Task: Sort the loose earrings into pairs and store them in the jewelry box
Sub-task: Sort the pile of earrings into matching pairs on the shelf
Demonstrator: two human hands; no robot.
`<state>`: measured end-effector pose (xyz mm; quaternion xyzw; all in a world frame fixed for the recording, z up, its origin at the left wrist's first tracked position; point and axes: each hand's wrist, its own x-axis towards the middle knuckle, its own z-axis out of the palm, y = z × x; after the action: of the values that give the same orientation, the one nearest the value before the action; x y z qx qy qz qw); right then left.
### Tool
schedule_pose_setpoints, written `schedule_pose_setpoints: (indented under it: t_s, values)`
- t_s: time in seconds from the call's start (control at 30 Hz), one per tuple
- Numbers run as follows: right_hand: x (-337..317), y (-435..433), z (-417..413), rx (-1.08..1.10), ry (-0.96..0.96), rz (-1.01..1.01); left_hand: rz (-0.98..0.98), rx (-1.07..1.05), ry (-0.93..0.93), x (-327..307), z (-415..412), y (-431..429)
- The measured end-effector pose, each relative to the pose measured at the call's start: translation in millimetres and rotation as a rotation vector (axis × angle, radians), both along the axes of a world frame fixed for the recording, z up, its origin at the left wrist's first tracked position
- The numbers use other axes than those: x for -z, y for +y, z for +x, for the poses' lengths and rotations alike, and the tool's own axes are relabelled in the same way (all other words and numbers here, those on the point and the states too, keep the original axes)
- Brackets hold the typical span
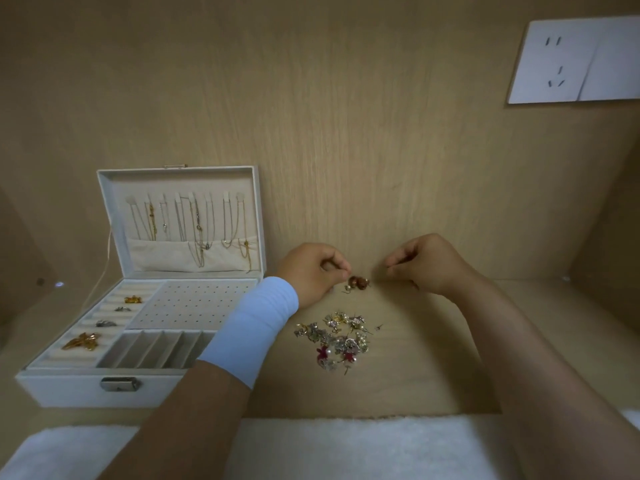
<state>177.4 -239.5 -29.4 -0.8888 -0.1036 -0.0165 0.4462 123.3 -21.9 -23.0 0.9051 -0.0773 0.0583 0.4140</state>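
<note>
The left hand (311, 277), with a pale elastic band on the wrist, pinches with curled fingers the edge of the brown earrings (358, 283), two round glossy beads lying on the wooden shelf; the right hand (427, 265) is just beside them, its fingers curled close together, but if it holds anything one cannot tell; nearer lies the pile (341, 341) of metal, pearl and red flower earrings; to the left stands the white box (69, 386), open, with four pieces in its soft rolls.
</note>
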Motion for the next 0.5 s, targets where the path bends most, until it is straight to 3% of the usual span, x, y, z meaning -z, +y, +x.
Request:
schedule_pose_setpoints:
  t_s: [0.13,0.23,0.4,0.5]
  values:
    - [21,-5,8,0.054,-0.017,-0.140,0.056,0.001,0.038,8,21,-39]
    - [32,-6,11,0.051,-0.039,-0.231,0.202,0.004,0.063,16,35,-61]
    - [34,-9,16,0.035,-0.074,-0.267,0.393,0.021,0.038,21,48,-76]
    - [33,-12,20,-0.033,-0.050,-0.277,0.397,0.039,0.021,25,48,-71]
